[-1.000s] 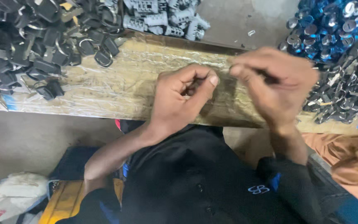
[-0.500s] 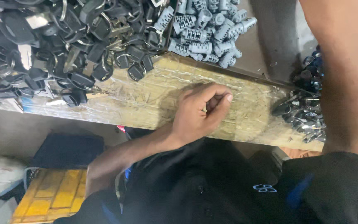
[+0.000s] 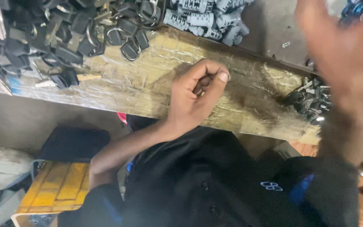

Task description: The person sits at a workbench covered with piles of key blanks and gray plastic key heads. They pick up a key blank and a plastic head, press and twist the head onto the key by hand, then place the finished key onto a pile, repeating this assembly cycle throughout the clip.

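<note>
A taped wooden board (image 3: 148, 84) runs across my view, with dark key fobs (image 3: 64, 29) heaped at its far left corner. My left hand (image 3: 196, 94) rests mid-board, fingers curled together; whether it grips anything I cannot tell. My right hand (image 3: 345, 46) is raised and blurred, state unclear, above a metal parts pile (image 3: 309, 101) at the right edge.

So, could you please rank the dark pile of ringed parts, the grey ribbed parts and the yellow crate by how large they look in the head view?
1. dark pile of ringed parts
2. yellow crate, though nearer the camera
3. grey ribbed parts, cut off at the top edge
</note>
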Demonstrator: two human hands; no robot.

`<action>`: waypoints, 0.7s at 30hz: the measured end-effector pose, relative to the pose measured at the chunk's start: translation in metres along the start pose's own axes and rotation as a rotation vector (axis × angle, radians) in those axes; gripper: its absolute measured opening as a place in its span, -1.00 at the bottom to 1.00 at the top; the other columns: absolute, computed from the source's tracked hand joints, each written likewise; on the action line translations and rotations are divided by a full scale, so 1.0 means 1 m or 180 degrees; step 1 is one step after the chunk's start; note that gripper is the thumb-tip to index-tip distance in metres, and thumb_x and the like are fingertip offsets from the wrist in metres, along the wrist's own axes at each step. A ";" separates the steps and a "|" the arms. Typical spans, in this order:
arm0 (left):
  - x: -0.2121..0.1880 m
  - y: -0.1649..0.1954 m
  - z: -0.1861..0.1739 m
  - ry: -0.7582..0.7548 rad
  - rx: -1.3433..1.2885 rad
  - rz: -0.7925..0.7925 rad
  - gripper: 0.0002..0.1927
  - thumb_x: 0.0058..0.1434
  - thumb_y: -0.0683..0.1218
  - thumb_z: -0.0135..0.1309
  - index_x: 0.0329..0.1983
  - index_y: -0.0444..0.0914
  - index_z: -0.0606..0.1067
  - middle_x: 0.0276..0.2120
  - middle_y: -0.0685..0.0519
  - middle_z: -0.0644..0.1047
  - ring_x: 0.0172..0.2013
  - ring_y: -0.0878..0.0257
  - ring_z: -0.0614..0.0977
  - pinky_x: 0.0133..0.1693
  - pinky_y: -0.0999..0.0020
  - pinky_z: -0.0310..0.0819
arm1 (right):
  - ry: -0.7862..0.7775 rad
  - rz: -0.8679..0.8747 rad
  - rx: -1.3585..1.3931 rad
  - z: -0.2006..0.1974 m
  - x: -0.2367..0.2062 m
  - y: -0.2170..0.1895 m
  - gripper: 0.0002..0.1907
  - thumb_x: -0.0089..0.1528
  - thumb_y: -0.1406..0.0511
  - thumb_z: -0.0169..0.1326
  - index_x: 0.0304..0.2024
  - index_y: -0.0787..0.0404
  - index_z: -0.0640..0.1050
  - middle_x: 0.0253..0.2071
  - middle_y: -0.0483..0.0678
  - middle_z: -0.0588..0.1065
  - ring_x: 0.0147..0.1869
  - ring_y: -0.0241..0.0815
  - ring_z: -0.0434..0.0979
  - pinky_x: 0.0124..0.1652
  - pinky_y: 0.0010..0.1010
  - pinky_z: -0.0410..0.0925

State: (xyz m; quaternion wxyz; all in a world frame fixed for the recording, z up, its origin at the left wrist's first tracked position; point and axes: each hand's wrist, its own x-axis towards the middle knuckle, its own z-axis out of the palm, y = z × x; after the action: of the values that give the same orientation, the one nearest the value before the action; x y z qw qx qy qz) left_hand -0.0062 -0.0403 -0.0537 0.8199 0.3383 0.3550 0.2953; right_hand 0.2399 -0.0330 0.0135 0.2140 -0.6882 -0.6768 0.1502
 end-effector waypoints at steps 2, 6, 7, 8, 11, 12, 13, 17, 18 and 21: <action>-0.005 0.000 0.004 -0.0093 -0.0325 -0.0193 -0.84 0.57 -0.22 0.05 -0.19 -0.33 0.50 -0.43 0.29 0.36 -0.42 0.64 0.27 -0.34 0.65 0.11 | 0.0322 -0.0098 0.0838 0.003 -0.029 -0.036 -0.90 0.22 0.50 0.22 -0.22 0.45 0.58 -0.39 0.08 0.58 -0.39 -0.13 0.65 -0.36 -0.40 0.51; -0.013 0.001 0.019 -0.0211 -0.0803 -0.0645 -0.89 0.48 -0.21 0.04 -0.03 -0.36 0.53 -0.31 0.22 0.50 -0.33 0.56 0.44 -0.30 0.60 0.34 | 0.0066 0.0043 0.0764 0.021 -0.079 -0.080 -0.84 0.21 0.51 0.24 -0.23 0.41 0.50 -0.34 0.15 0.54 -0.28 0.01 0.58 -0.23 -0.26 0.46; -0.014 0.001 0.022 -0.0203 -0.0771 -0.0697 -0.87 0.46 -0.20 0.03 -0.03 -0.38 0.52 -0.31 0.20 0.51 -0.32 0.55 0.47 -0.29 0.58 0.39 | 0.0333 0.0114 0.0679 0.030 -0.086 -0.086 -0.84 0.21 0.54 0.23 -0.23 0.44 0.49 -0.34 0.18 0.52 -0.29 0.02 0.58 -0.24 -0.27 0.45; -0.016 0.001 0.024 -0.0194 -0.0736 -0.0765 -0.85 0.44 -0.20 0.02 -0.03 -0.39 0.52 -0.30 0.18 0.53 -0.32 0.53 0.50 -0.27 0.57 0.43 | 0.0596 0.0201 0.0595 0.035 -0.092 -0.090 -0.83 0.21 0.57 0.23 -0.22 0.46 0.48 -0.34 0.21 0.51 -0.29 0.02 0.57 -0.26 -0.29 0.44; -0.019 0.001 0.025 -0.0321 -0.0683 -0.0490 -0.83 0.54 -0.17 0.05 0.03 -0.40 0.54 -0.39 0.18 0.51 -0.46 0.58 0.42 -0.40 0.59 0.28 | 0.0874 0.0096 0.0341 0.045 -0.103 -0.097 -0.84 0.28 0.60 0.21 -0.15 0.48 0.48 -0.31 0.20 0.51 -0.27 0.04 0.58 -0.23 -0.26 0.46; -0.021 0.000 0.024 -0.0347 -0.0723 -0.0506 -0.83 0.54 -0.17 0.05 0.05 -0.39 0.53 -0.38 0.19 0.51 -0.45 0.58 0.42 -0.41 0.61 0.28 | 0.0914 0.0192 0.0263 0.047 -0.105 -0.100 -0.84 0.30 0.59 0.22 -0.13 0.45 0.49 -0.30 0.18 0.51 -0.28 0.03 0.58 -0.24 -0.27 0.45; -0.023 -0.001 0.024 -0.0364 -0.0767 -0.0521 -0.83 0.55 -0.17 0.05 0.06 -0.39 0.53 -0.37 0.19 0.51 -0.44 0.58 0.42 -0.43 0.62 0.27 | 0.0947 0.0284 0.0190 0.047 -0.109 -0.103 -0.84 0.33 0.58 0.23 -0.11 0.43 0.50 -0.28 0.16 0.51 -0.28 0.02 0.59 -0.25 -0.29 0.45; -0.030 -0.005 0.022 -0.0355 -0.0422 -0.0477 -0.83 0.54 -0.18 0.04 0.06 -0.39 0.54 -0.36 0.19 0.53 -0.43 0.58 0.45 -0.37 0.60 0.31 | 0.0949 0.0388 -0.0023 0.045 -0.121 -0.107 -0.83 0.36 0.53 0.26 -0.09 0.42 0.50 -0.28 0.13 0.50 -0.26 0.06 0.57 -0.30 -0.29 0.43; -0.031 -0.006 0.022 -0.0354 -0.0400 -0.0437 -0.84 0.55 -0.18 0.05 0.05 -0.40 0.53 -0.34 0.19 0.53 -0.39 0.57 0.46 -0.34 0.61 0.34 | 0.0913 0.0420 0.0016 0.044 -0.123 -0.108 -0.82 0.34 0.53 0.26 -0.11 0.42 0.49 -0.30 0.13 0.50 -0.28 0.06 0.56 -0.30 -0.28 0.42; -0.034 -0.008 0.022 -0.0365 -0.0271 -0.0293 -0.86 0.58 -0.19 0.06 0.03 -0.41 0.53 -0.31 0.18 0.53 -0.32 0.56 0.48 -0.30 0.63 0.38 | 0.0873 0.0576 0.0140 0.047 -0.119 -0.109 -0.81 0.32 0.52 0.26 -0.12 0.40 0.48 -0.31 0.11 0.51 -0.31 0.04 0.57 -0.28 -0.27 0.42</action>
State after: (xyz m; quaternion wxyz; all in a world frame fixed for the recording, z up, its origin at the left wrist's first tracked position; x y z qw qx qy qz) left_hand -0.0063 -0.0770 -0.0355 0.8653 0.3028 0.3098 0.2522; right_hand 0.1171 -0.1484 0.0172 0.3051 -0.7555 -0.5730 0.0884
